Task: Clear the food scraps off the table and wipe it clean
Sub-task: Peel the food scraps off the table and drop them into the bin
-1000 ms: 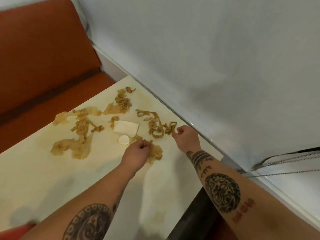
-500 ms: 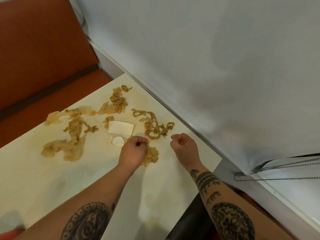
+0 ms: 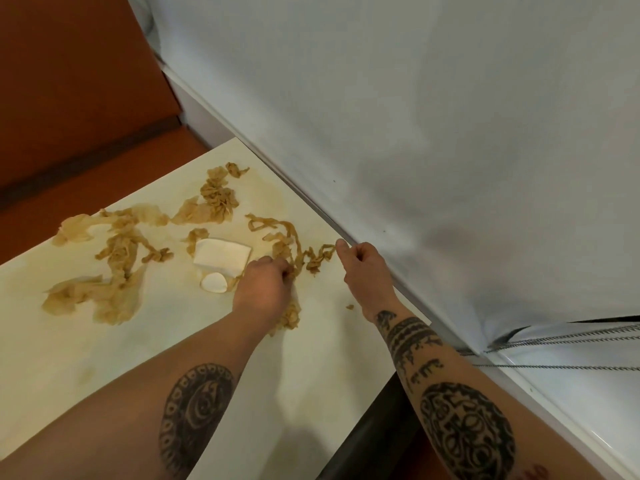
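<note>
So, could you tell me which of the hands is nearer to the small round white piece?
Left. The left hand, gripping food scraps, sits just right of the round white piece; the right hand pinches them farther right.

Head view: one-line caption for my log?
Left hand and right hand pinch brown stringy food scraps on a cream table beside a white folded napkin.

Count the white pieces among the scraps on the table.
2. A squarish white piece lies centrally on the table; a small round white piece sits nearer the person, beside the left hand. More may hide under the brown scraps.
</note>
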Tool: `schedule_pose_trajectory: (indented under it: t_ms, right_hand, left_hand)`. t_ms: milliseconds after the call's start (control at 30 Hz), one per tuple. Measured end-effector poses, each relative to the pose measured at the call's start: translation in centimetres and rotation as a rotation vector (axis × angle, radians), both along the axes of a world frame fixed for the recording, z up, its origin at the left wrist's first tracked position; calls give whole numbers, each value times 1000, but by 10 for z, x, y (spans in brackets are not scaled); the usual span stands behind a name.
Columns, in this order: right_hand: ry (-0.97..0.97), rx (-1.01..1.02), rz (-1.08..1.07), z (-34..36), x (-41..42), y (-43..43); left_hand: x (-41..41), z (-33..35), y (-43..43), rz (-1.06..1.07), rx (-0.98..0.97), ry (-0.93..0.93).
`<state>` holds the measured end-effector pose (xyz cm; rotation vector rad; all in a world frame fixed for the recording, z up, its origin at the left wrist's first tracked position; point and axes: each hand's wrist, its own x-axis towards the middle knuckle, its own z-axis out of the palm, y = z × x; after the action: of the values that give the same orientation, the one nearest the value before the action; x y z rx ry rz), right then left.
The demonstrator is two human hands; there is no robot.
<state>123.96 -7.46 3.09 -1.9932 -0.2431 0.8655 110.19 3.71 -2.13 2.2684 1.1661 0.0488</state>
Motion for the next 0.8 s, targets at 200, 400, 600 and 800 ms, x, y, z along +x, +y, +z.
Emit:
schedule_pose_trajectory:
  t_ms: [200, 400, 600, 800]
  right_hand:
    - [-308, -233, 306, -30, 6, 24]
    - [-605, -513, 519, -55, -10, 39]
    - [-486, -253, 547, -52, -19, 31]
    - [140, 115, 83, -21, -17, 9]
  left_hand:
    - [-28, 32, -8, 294, -330, -479]
    - [-49, 61, -5, 645, -708, -748]
    - [-56, 68, 2, 741, -861, -848]
    - [-52, 62, 0, 702, -812, -741]
